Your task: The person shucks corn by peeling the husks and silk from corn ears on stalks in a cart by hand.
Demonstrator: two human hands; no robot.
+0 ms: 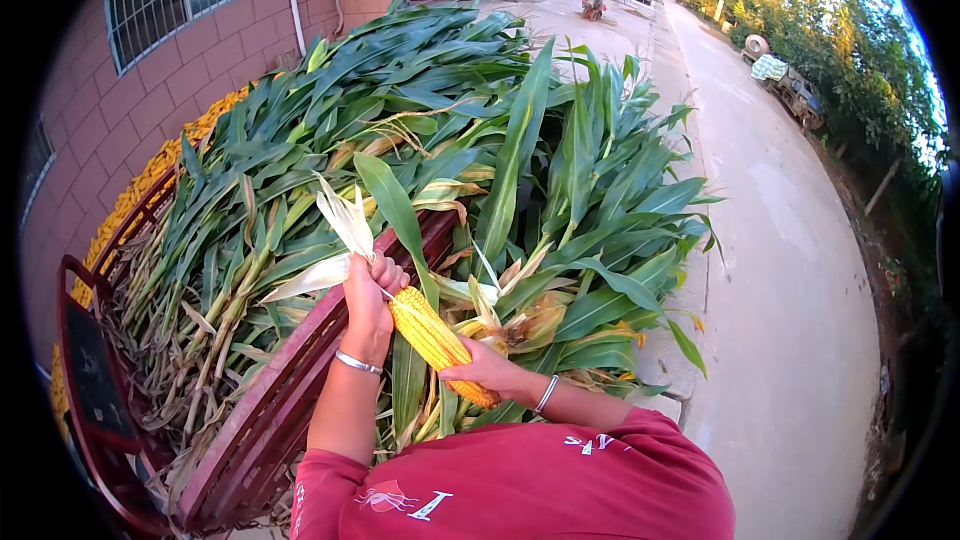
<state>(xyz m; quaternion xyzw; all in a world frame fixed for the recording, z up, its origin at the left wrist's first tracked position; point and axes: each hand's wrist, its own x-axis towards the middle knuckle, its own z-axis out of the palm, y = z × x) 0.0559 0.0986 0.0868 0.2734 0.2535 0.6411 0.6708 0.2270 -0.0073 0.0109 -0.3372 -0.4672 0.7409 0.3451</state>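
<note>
Bare yellow kernels show along an ear of corn [430, 332], held slantwise in front of my chest. Around its lower half, the fingers of my right hand [482, 368] are wrapped. My left hand [372, 285] is closed on the pale corn husk [345, 225] at the ear's upper end, its dry leaves fanning out above the fist. Under and behind the ear lie cut corn stalks [570, 280] with long green leaves and a few dry husks.
A red metal cart rail [300, 360] runs beside my left arm, with more corn stalks [230, 270] heaped behind it. Yellow corn ears [130, 200] are piled along the brick wall [160, 80]. To the right is a concrete road [770, 270], with a parked vehicle [795, 90] at its edge.
</note>
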